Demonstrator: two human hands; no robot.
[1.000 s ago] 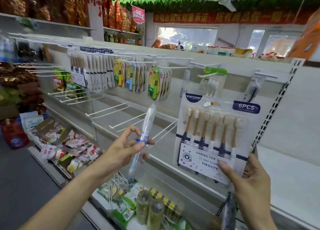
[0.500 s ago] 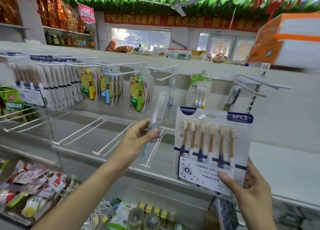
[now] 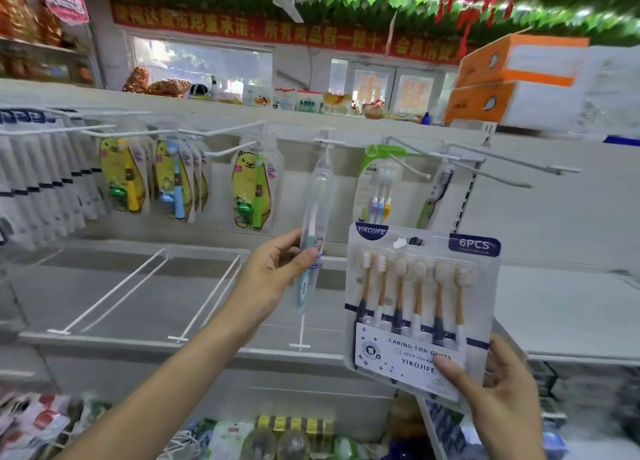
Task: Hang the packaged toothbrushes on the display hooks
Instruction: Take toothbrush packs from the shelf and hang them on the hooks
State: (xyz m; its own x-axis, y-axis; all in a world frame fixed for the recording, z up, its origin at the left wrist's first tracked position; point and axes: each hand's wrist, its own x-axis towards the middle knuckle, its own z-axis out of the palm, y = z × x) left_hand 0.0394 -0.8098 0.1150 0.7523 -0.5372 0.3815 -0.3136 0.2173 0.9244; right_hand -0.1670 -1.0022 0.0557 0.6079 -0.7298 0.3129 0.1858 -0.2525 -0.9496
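left hand [image 3: 277,272] gripping single toothbrush pack [image 3: 313,231], bare hooks [image 3: 502,168] rightward

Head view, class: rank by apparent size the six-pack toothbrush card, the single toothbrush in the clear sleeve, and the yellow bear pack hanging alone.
1. Six-pack toothbrush card, clearly largest, though nearest the camera.
2 and 3. Single toothbrush in the clear sleeve and yellow bear pack: longer versus wider, too alike to rank.

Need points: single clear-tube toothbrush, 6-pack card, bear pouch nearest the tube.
single clear-tube toothbrush [image 3: 317,196], head view, upper tube above the left hand
6-pack card [image 3: 420,286], head view, blister middle
bear pouch [image 3: 251,189], head view, yellow bear print
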